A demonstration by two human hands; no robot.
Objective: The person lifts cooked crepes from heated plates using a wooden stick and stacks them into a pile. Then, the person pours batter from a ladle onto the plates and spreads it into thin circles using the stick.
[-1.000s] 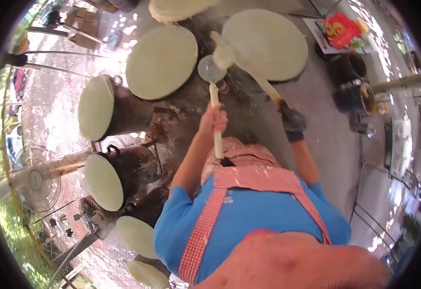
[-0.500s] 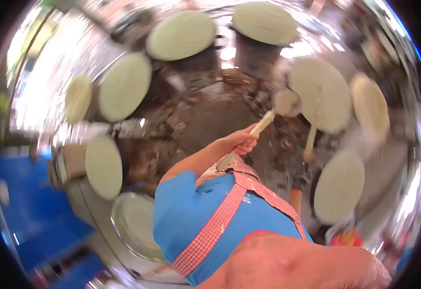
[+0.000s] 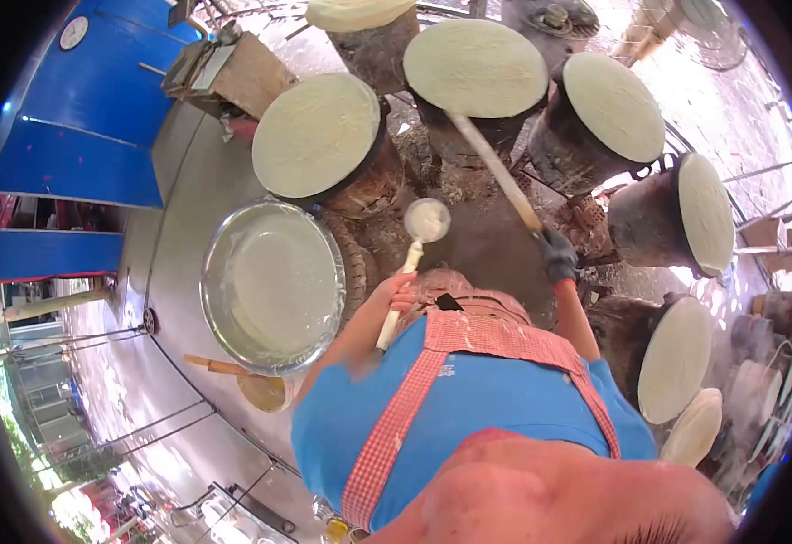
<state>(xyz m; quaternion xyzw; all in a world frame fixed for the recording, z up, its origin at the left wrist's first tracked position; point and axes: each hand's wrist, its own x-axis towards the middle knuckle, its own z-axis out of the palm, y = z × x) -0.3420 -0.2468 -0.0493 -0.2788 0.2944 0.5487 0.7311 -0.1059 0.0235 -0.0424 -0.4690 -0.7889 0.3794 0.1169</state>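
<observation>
In the head view, the left hand was closed tight around the handle of a ladle. The scoop end was held level, just beside the big metal basin, likely so nothing spilled. The right hand, in a dark glove, was closed on a long stick. The stick reached over a pot with a pale round top, beyond the basin. Half a second earlier, the view pointed elsewhere and the basin sat low and blurry
</observation>
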